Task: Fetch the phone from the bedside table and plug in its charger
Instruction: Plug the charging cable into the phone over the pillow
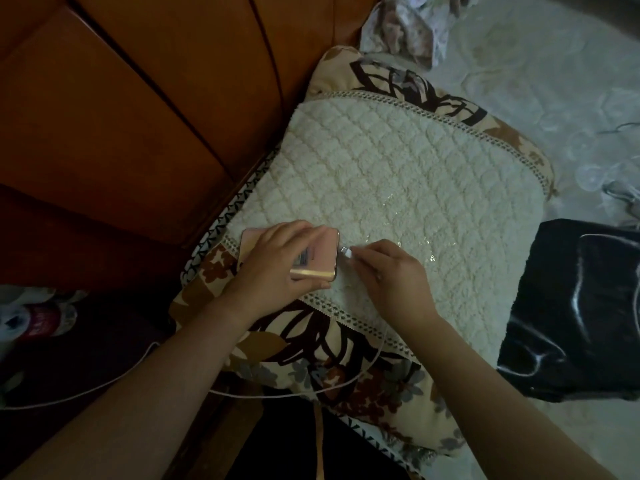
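A pink-gold phone [320, 252] rests on the near left part of a quilted cream pillow [398, 174], with my left hand [277, 261] gripping it from above. My right hand [391, 275] pinches the white charger plug [348, 252], whose tip sits a small gap from the phone's right end. The white cable [377, 358] trails from under my right hand down over the floral pillow edge, then leftward off the bed.
A wooden headboard [138, 116] fills the upper left. A black shiny garment [571, 323] lies at the pillow's right. Patterned cloth [405, 26] lies crumpled at the top on the pale bedsheet [536, 81]. Dim clutter sits low at the left [38, 317].
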A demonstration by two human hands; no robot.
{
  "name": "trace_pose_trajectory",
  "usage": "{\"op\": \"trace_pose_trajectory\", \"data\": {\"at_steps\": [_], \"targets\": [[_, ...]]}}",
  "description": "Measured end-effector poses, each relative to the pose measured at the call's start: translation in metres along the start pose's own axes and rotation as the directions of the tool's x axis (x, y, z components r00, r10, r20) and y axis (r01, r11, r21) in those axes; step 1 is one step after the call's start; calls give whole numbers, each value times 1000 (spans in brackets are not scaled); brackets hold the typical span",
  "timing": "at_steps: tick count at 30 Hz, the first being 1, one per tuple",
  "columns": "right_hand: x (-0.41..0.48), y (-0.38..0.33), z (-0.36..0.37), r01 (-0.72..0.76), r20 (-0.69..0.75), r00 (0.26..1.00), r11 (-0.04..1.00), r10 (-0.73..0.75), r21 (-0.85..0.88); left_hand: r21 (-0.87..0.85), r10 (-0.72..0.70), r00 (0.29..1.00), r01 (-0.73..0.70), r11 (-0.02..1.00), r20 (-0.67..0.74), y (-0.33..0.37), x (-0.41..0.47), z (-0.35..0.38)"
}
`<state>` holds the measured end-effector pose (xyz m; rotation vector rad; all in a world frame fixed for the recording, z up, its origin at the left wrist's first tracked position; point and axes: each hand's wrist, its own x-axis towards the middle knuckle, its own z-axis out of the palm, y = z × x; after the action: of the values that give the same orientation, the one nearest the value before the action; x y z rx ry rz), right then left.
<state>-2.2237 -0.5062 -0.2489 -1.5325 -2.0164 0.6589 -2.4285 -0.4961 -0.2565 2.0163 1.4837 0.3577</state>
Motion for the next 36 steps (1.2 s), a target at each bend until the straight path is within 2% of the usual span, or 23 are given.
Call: {"op": "trace_pose_trajectory", "data": {"at_steps": [8,15,20,24,27,32,36], "targets": [[6,-4,-2,47,99,994,998,-50,29,21,-46,999,46,999,10,-5,-9,0],[6,2,9,17,72,997,997,-12,-71,48,-55,998,55,997,-8,-10,-9,7],[11,1,16,-70,48,996,996,72,-48,49,-61,998,61,997,-15,-11,-9,9],[13,-1,10,-17,83,996,999,21,-49,41,-64,998,65,997,-20,-11,-10,5],[13,-1,1,-17,126,992,999,12,32,8,-85,996,86,996,-20,-10,-11,1],[16,-4,-2,-170,203,971,960,125,224,-2,-74,997,74,997,-16,-12,-14,-4],[18,-6,1,-254,272,946,924,176,285,2,-66,997,66,998,-31,-13,-15,-4]]}}
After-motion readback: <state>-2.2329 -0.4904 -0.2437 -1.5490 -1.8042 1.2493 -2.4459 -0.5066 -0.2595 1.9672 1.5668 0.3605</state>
